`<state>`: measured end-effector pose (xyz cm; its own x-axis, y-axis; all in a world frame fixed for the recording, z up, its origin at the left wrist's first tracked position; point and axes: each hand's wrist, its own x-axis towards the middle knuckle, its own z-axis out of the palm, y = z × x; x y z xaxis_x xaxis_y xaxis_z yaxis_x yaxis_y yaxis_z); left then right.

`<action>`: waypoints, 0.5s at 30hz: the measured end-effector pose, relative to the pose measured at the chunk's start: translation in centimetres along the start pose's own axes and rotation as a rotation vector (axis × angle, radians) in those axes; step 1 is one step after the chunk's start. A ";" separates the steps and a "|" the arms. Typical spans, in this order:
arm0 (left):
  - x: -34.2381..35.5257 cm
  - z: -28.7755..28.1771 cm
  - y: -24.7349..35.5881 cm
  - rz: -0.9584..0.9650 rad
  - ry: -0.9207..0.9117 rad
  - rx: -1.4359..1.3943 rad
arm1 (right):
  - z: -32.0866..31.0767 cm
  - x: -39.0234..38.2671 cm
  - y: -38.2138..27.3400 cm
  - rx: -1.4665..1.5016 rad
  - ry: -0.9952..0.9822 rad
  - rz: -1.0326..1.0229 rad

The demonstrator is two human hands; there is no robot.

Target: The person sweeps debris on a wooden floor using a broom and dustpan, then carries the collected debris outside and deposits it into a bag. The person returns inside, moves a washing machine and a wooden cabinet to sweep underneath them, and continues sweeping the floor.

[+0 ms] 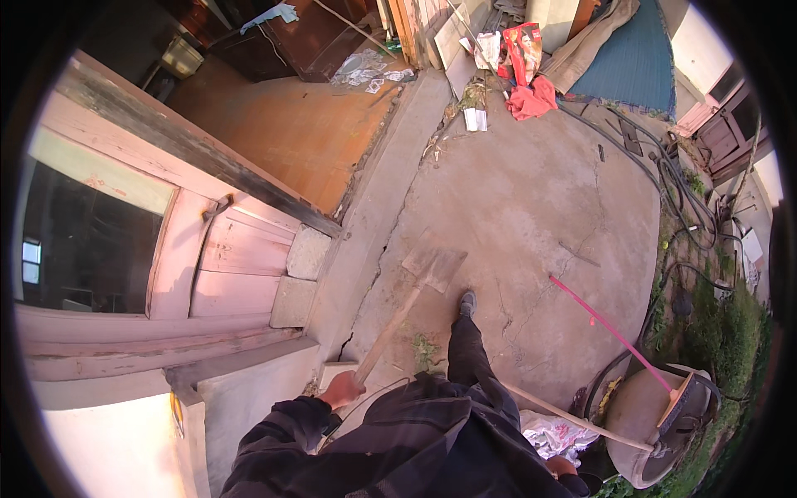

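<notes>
My left hand (339, 390) is closed around the wooden handle of a shovel (390, 328). Its flat, dirt-coloured blade (435, 267) points ahead, over the concrete beside the doorway step. My right hand (562, 466) shows only in part at the lower edge, by my dark jacket; its fingers are too hidden to read. Close to it lie a crumpled white and pink bag (554, 433) and a wooden pole (573, 419). A large round grey vessel (638, 412) stands to the right, with a pink-handled brush or squeegee (613, 330) leaning on it.
A cracked concrete step (378, 207) runs along the left, below a pink door frame (241, 249) and a brown-floored room (290, 124). Black hoses (668, 170) loop on the right beside green plants (718, 349). Red cloth (531, 98) and a blue mat (627, 62) lie ahead.
</notes>
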<state>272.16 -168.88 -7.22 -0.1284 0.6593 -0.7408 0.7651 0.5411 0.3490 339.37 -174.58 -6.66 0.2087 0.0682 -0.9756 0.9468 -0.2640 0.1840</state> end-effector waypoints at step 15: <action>4.9 -9.0 11.2 -0.046 0.229 -0.139 | -46.5 7.8 -12.7 -0.393 0.743 -0.255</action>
<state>274.46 -154.90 -1.73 -0.3122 0.7250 -0.6139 0.6634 0.6289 0.4053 340.40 -126.01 -11.08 -0.0445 0.7245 -0.6878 0.9736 0.1858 0.1328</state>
